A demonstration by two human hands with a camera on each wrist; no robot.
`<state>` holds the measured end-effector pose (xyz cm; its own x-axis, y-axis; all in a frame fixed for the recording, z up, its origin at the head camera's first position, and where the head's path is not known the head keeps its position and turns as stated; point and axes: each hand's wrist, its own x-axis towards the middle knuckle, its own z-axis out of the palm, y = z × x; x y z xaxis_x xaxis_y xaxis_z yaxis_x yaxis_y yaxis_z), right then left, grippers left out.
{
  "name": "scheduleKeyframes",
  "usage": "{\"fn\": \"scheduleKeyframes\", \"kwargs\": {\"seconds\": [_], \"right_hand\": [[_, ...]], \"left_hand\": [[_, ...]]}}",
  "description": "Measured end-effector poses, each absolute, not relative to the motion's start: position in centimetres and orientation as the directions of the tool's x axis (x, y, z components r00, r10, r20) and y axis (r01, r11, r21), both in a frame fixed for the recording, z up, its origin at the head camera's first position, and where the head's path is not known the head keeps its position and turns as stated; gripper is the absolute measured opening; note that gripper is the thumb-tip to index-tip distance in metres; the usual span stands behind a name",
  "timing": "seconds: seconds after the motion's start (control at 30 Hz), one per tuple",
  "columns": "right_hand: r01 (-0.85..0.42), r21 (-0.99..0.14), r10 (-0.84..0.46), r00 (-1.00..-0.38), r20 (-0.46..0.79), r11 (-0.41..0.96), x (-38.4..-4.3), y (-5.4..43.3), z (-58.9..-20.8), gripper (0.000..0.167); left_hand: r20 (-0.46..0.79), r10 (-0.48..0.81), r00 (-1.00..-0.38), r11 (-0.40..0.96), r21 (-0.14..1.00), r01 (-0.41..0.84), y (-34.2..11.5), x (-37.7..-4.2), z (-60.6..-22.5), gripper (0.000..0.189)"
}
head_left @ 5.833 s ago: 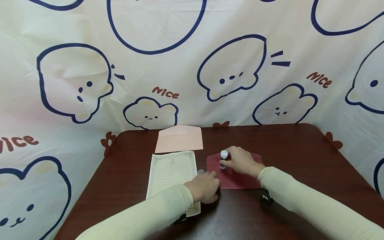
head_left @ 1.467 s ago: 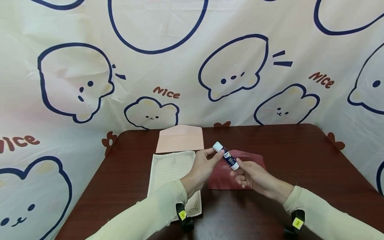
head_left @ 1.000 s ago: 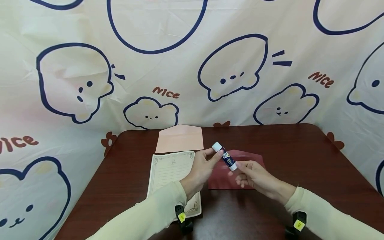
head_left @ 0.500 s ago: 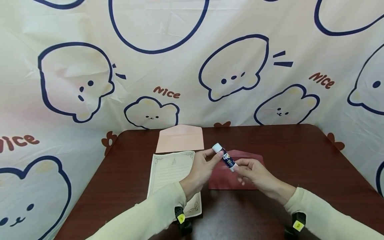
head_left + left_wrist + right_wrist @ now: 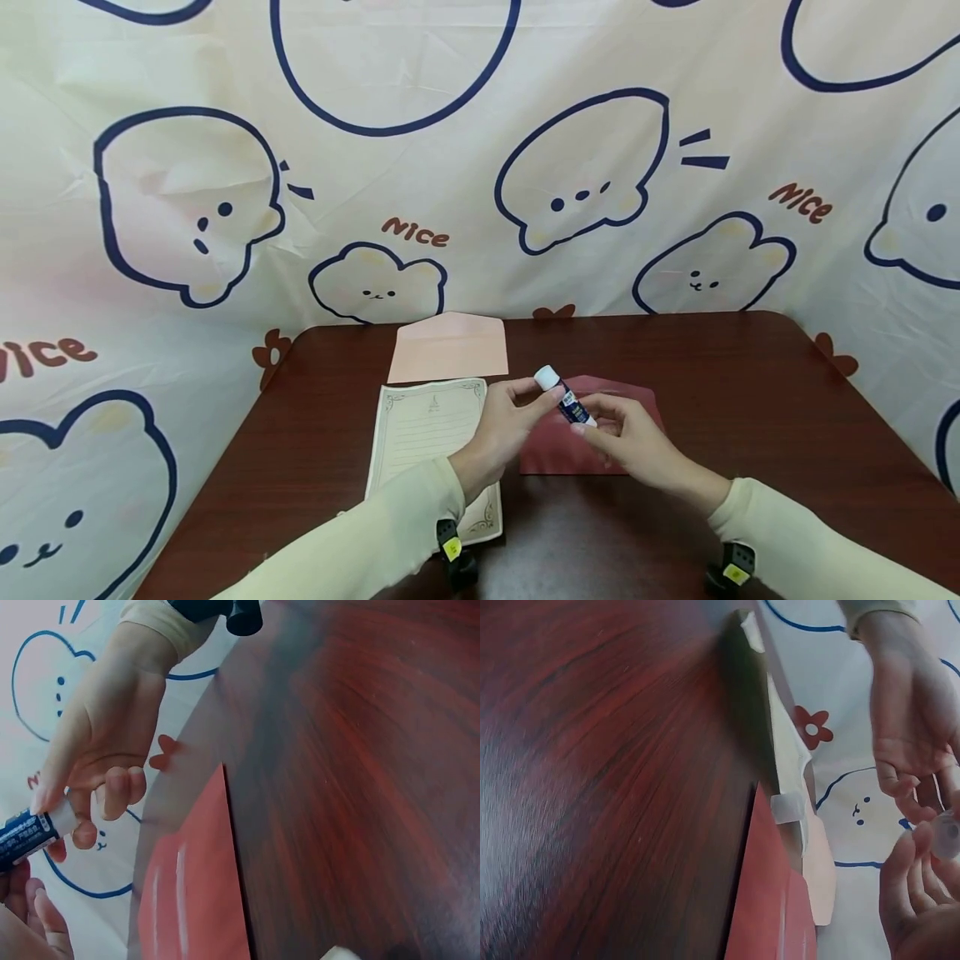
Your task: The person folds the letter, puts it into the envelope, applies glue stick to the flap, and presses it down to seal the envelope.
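Both hands hold a glue stick (image 5: 573, 408) tilted above the red envelope (image 5: 551, 450). It has a dark blue printed label and white ends. My left hand (image 5: 495, 429) pinches it near its upper white end. At the lower white end, my right hand (image 5: 637, 442) grips with thumb and fingers. The left wrist view shows the glue stick's label (image 5: 22, 838) and the right thumb on the white end. The red envelope lies on the table, its flap pointing away, partly covered by the right hand. A small translucent cap-like cylinder (image 5: 786, 808) stands beside the envelope in the right wrist view.
A cream letter sheet with ruled lines and an ornate border (image 5: 427, 417) lies left of the red envelope, partly under the left forearm. Behind it is a pale pink envelope (image 5: 450, 350). The dark wooden table (image 5: 712, 367) meets a printed cloth backdrop (image 5: 480, 183).
Earlier the right hand alone held the glue stick upright over the red envelope; now both hands hold it, tilted. Over the last second, the right fingers have shifted around its lower end.
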<state>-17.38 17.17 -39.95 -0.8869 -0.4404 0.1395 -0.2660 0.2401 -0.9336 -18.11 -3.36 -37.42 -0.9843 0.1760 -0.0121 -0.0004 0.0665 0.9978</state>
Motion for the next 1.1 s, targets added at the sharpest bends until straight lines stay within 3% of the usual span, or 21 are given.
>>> {"fn": "scheduleKeyframes", "kwargs": {"seconds": [0.1,0.3,0.57,0.7,0.9,1.1], "right_hand": [[-0.334,-0.906,-0.453,-0.871,0.192,0.259,-17.4,17.2,-40.2,0.025],[-0.339,-0.896,-0.445,-0.875,0.189,0.287,-17.4,17.9,-40.5,0.024],[-0.276,-0.904,-0.446,-0.888,0.110,0.327,-17.3,18.7,-41.1,0.031],[-0.267,-0.901,-0.435,-0.895,0.101,0.341,-17.2,18.8,-41.5,0.035],[-0.272,-0.902,-0.423,-0.899,0.114,0.335,-17.1,18.8,-41.9,0.033],[-0.283,-0.912,-0.430,-0.892,0.137,0.298,-16.8,18.6,-41.9,0.031]], "left_hand": [[-0.010,0.196,-0.981,0.094,0.996,0.008,-3.6,-18.2,-37.3,0.036],[-0.047,0.241,-0.969,0.192,0.981,0.000,-5.0,-19.2,-37.3,0.068],[-0.054,0.266,-0.962,0.472,0.878,0.082,-7.3,-20.8,-38.9,0.033],[-0.073,0.311,-0.947,0.585,0.800,0.131,-7.6,-21.1,-39.8,0.030],[-0.054,0.375,-0.926,0.754,0.598,0.271,-7.8,-20.9,-40.6,0.028],[0.000,0.425,-0.905,0.778,0.512,0.365,-8.0,-20.7,-41.1,0.024]]}}
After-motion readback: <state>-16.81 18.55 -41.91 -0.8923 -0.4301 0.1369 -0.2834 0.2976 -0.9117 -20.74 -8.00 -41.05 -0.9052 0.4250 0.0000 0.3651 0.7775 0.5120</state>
